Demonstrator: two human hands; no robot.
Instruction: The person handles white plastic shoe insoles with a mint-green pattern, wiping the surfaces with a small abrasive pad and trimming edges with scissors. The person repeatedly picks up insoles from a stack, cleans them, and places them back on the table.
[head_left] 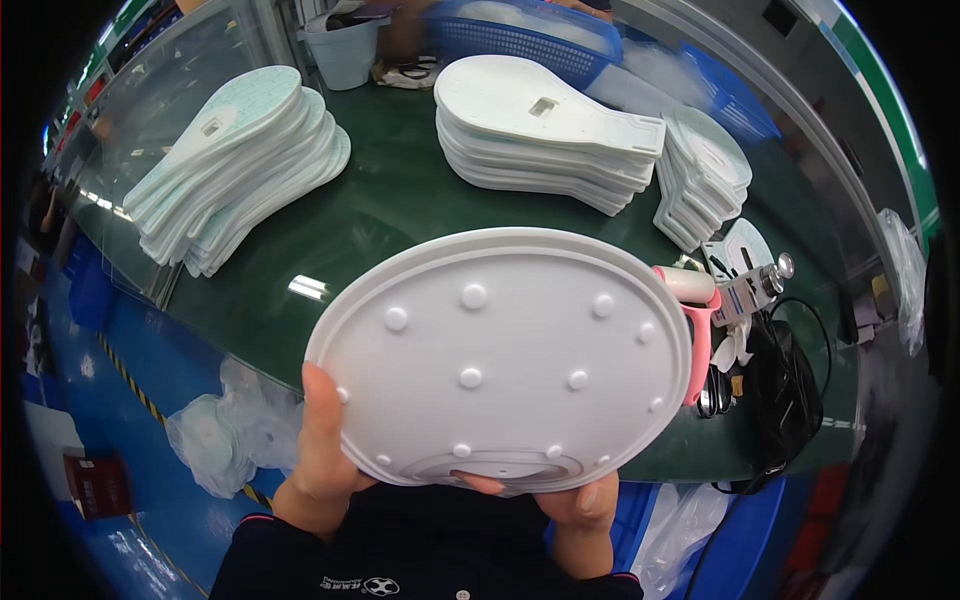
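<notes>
Between my hands is a white oval plastic panel (520, 340) with a raised rim and several round bumps on the face turned to me. My left hand (325, 440) is closed on its lower left edge, the thumb lying up along the rim. At the lower edge, my right hand (583, 503) grips the panel from below, and most of its fingers are hidden behind it. One fingertip shows at a cut-out in the bottom edge. The panel is held tilted up over a dark green table (390, 185).
Stacks of white paddle-shaped plastic parts stand at left (240, 170), centre (545, 130) and right (703, 170). Beyond are a pale bucket (342, 52) and a blue basket (520, 40). At right lie a pink-handled roller (698, 345), a metal-topped bottle (745, 297) and a black bag (787, 385).
</notes>
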